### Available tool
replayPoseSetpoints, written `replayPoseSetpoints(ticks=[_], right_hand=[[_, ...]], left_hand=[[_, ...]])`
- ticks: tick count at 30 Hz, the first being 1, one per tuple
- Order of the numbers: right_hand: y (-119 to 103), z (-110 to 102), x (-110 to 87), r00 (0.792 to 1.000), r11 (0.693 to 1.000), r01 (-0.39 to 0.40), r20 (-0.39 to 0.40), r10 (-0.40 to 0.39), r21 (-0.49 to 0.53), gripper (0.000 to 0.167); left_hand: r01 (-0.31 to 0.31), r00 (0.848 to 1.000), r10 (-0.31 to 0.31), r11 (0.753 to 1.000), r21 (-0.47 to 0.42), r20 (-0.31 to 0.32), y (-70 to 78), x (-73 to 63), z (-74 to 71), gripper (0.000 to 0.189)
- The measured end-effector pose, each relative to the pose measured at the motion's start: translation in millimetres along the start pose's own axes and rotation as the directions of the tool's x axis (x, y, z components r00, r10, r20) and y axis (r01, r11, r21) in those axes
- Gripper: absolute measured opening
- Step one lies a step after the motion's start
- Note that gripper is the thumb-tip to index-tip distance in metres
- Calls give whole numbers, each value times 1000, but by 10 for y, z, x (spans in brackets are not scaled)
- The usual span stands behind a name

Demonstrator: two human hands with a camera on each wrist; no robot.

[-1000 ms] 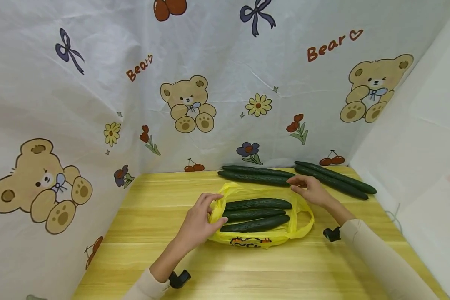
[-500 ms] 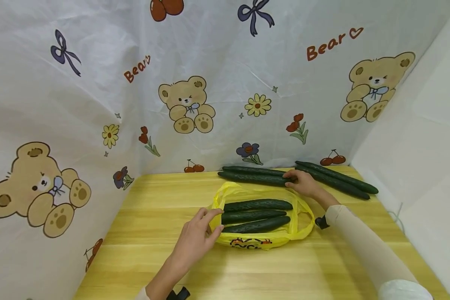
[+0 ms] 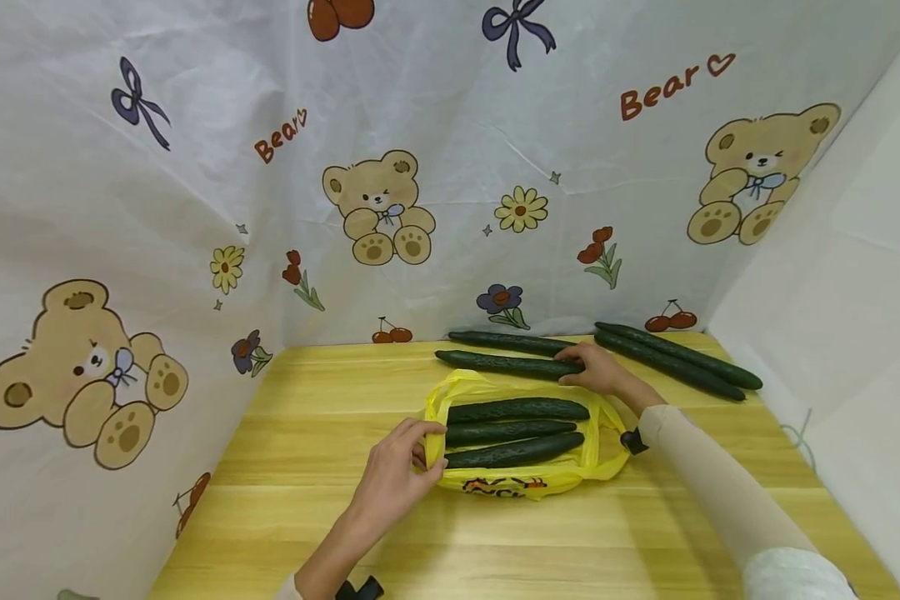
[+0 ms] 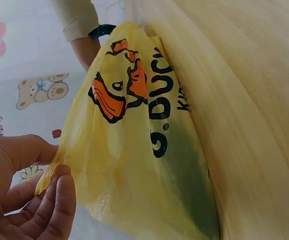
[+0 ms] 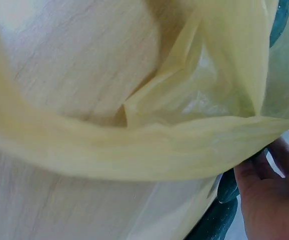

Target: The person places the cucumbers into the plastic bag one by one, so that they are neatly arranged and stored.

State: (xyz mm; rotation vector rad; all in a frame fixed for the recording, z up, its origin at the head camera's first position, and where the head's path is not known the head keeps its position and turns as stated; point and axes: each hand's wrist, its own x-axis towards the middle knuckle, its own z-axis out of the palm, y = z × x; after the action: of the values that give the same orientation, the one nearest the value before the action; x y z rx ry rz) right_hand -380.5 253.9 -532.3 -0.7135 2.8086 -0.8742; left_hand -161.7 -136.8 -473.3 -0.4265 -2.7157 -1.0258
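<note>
A yellow plastic bag (image 3: 558,482) with a printed front lies open-mouthed on the table, with three cucumbers (image 3: 513,432) inside. My left hand (image 3: 397,471) pinches the bag's left rim between thumb and fingers; the left wrist view shows the bag film (image 4: 119,170) drawn up by the hand (image 4: 24,192). Behind the bag, my right hand (image 3: 602,371) grips the right end of a cucumber (image 3: 495,363). In the right wrist view the bag's handle loop (image 5: 134,155) crosses in front, and the right hand (image 5: 269,200) is partly cut off by the frame.
One loose cucumber (image 3: 506,341) lies along the back wall behind the gripped one. Two more cucumbers (image 3: 667,358) rest side by side at the back right. A bear-printed sheet (image 3: 450,250) borders the wooden table (image 3: 307,400) at the back and left.
My right hand has gone from above the bag's back edge to the back cucumbers and drawn the nearer one slightly forward, away from its neighbour. The left hand has closed on the bag rim.
</note>
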Motion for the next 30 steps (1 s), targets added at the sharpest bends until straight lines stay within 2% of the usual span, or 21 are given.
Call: replayPoseSetpoints(ticks=[7,12,17,21,25,30], right_hand=[[-62,-16,-21,1000,1000,-11,29,11,-9,47],[-190,-53,-52,999,999,29,-22,-28,22,45],[-324,-98,-187,996,998,49,-75,-45,50,46],[-337,-162,-349,992,996,61,-117,-54,58,43],[-282,-257,-523,985,996,77,-158,-68,53,40],[-239,-408,-746,984,997,55,-171,-45,56,43]], left_hand=[[11,998,-5,996,91,-68,6,-12,29,35],[-20,995,37,985,172,-97,12,18,53,37],[-11,998,15,997,75,-54,13,31,48,42],[18,1000,-18,1000,-19,-14,16,28,33,45],[18,1000,-18,998,-66,8,27,18,28,47],[10,1000,-9,996,-92,16,45,1,25,49]])
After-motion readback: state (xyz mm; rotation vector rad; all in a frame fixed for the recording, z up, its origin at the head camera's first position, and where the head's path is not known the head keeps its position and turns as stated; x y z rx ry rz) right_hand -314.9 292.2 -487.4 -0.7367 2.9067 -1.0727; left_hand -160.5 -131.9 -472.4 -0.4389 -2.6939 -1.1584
